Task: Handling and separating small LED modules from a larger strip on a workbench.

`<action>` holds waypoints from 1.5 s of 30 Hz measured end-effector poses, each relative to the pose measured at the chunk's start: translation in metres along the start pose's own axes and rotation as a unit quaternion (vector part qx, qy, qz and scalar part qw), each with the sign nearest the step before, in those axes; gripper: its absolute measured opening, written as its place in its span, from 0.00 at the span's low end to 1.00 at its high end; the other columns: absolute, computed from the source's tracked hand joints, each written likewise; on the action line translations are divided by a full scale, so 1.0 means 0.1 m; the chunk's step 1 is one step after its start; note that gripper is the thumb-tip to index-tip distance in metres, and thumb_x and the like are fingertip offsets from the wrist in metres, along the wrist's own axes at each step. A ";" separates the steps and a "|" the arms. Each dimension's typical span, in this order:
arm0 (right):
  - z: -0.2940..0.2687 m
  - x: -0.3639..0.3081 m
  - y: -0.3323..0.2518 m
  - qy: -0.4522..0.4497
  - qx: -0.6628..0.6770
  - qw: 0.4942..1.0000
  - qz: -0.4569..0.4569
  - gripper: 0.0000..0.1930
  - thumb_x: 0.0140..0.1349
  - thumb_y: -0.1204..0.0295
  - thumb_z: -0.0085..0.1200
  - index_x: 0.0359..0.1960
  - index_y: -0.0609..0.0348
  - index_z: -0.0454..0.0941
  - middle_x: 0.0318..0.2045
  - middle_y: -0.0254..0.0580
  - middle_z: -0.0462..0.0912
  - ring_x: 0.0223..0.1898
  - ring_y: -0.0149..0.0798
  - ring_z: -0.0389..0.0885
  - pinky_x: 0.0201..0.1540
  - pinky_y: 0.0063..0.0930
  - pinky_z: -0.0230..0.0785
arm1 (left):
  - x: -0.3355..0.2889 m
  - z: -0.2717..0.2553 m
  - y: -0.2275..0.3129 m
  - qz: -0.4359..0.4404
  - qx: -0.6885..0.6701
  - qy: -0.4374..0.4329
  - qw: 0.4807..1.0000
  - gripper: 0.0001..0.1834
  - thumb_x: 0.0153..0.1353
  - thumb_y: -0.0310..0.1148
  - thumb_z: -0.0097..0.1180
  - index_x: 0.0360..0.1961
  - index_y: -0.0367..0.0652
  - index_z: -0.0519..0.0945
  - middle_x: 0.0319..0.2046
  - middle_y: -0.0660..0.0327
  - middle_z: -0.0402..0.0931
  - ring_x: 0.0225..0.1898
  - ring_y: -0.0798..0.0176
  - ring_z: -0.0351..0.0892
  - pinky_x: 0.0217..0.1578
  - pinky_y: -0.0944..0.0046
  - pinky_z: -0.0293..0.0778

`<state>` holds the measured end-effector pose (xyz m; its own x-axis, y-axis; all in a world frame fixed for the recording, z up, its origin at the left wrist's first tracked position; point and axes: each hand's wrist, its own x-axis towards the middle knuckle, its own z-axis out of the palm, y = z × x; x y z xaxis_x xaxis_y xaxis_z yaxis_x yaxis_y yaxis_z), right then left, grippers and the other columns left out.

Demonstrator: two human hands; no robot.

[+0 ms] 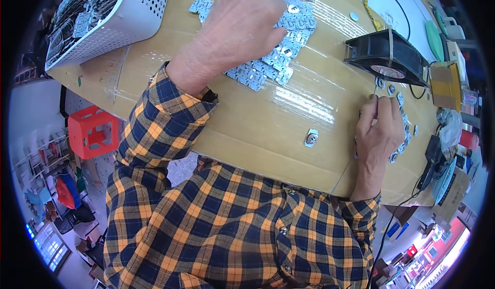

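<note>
Right grip (380,129) appears closed on a thin tool (375,89), likely pinched for fine control. Left grip (242,23) is held curled over silvery circuit boards (245,77); whether anything is clamped cannot be told. Loose pieces (401,99) are clustered beside the right, presumably for easy reach, near a black fan (379,52). One piece (311,138) is set apart on the desk (247,134).

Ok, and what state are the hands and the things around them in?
Left hand: fingers curled, over the boards.
Right hand: fingers bent, tips close together; hold unclear.
Boards: lying flat, partly hidden by the left hand.
Lone piece: lying apart from the rest.
Basket: heaped full.
Fan: can't tell whether it's spinning.
Bag: crumpled.
</note>
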<state>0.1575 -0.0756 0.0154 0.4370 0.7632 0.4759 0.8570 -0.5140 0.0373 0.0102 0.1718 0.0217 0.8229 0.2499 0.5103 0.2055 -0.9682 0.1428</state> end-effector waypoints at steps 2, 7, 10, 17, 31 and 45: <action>-0.03 -0.01 -0.01 0.008 0.107 0.994 -0.011 0.07 0.63 0.76 0.52 0.27 0.63 0.73 0.23 0.43 0.72 0.22 0.42 0.70 0.26 0.32 0.64 | 0.03 0.01 0.00 -0.005 -0.050 -0.022 0.998 0.14 0.49 0.34 0.64 0.35 0.38 0.79 0.29 0.54 0.77 0.32 0.48 0.78 0.35 0.54 0.73; -0.10 -0.04 -0.06 -0.081 0.346 0.930 0.094 0.11 0.70 0.71 0.48 0.31 0.65 0.75 0.27 0.39 0.78 0.24 0.27 0.73 0.29 0.21 0.65 | 0.03 -0.06 0.09 0.059 -0.153 0.008 0.986 0.13 0.45 0.28 0.65 0.34 0.37 0.80 0.28 0.56 0.76 0.30 0.51 0.78 0.30 0.59 0.73; -0.15 0.01 -0.03 -0.198 0.602 0.730 0.255 0.14 0.71 0.66 0.46 0.31 0.65 0.76 0.25 0.38 0.78 0.23 0.25 0.73 0.27 0.16 0.65 | 0.04 -0.11 0.23 0.101 -0.241 0.022 0.965 0.16 0.41 0.24 0.67 0.34 0.36 0.80 0.28 0.56 0.76 0.28 0.54 0.77 0.28 0.62 0.72; -0.17 0.02 0.04 -0.214 0.646 0.694 0.234 0.15 0.70 0.66 0.46 0.31 0.65 0.76 0.25 0.40 0.79 0.20 0.25 0.71 0.22 0.15 0.63 | 0.03 -0.05 0.41 0.145 -0.314 0.003 0.938 0.21 0.35 0.23 0.69 0.36 0.37 0.81 0.29 0.56 0.76 0.28 0.55 0.76 0.26 0.62 0.71; -0.21 0.01 0.12 -0.255 0.623 0.717 0.184 0.15 0.70 0.67 0.46 0.28 0.65 0.77 0.22 0.35 0.77 0.19 0.22 0.70 0.22 0.14 0.61 | -0.02 0.00 0.47 0.158 -0.296 -0.012 0.942 0.21 0.32 0.23 0.69 0.35 0.38 0.80 0.27 0.58 0.74 0.28 0.56 0.75 0.24 0.62 0.69; -0.19 0.00 0.02 -0.210 0.573 0.779 0.141 0.12 0.69 0.71 0.51 0.26 0.62 0.77 0.17 0.30 0.76 0.17 0.21 0.70 0.20 0.18 0.60 | -0.02 0.05 0.69 0.065 -0.387 -0.113 0.913 0.10 0.53 0.26 0.64 0.36 0.35 0.80 0.25 0.55 0.77 0.26 0.59 0.78 0.28 0.65 0.73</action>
<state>0.1542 -0.0838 0.0321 0.4965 0.8679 -0.0163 0.2866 -0.1816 -0.9407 0.0256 0.1045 0.0264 0.9200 0.0396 0.3899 -0.2658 -0.6680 0.6951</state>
